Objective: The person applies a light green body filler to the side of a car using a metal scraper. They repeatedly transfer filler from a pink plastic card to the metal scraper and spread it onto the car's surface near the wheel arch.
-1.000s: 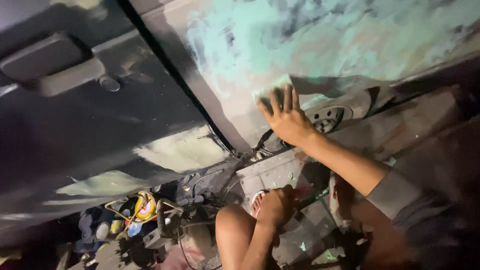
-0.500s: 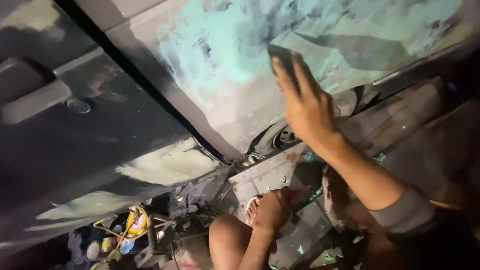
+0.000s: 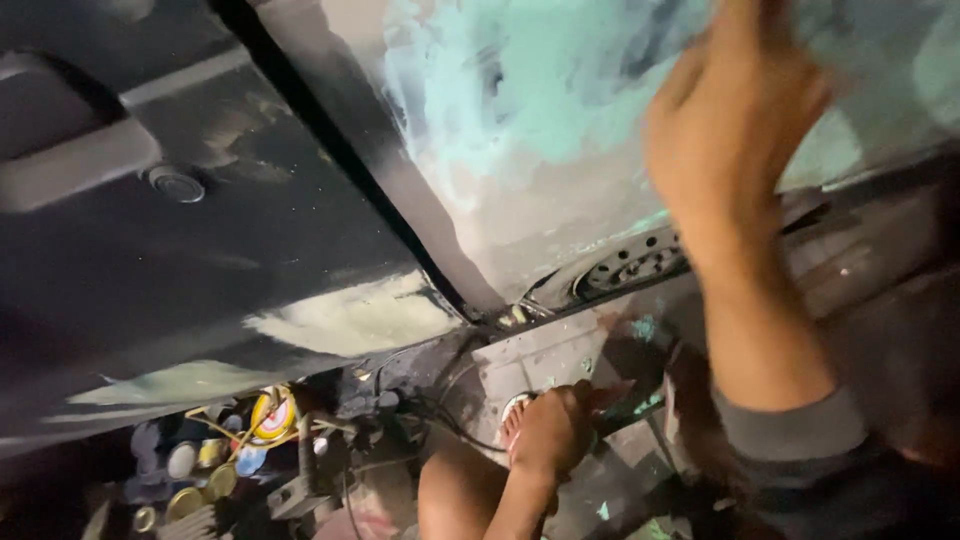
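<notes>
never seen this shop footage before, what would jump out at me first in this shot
The raised right hand fills the upper right, blurred, against a car panel smeared with pale green filler. To the left sits a dark door with a handle and cream filler patches low down. At the bottom the left hand rests by a bare knee, with small tins on the floor at lower left.

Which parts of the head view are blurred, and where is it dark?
In the head view, the right hand on the green-smeared panel is motion-blurred; the left hand is sharper; the black door and lower corners lie in deep shadow.
</notes>
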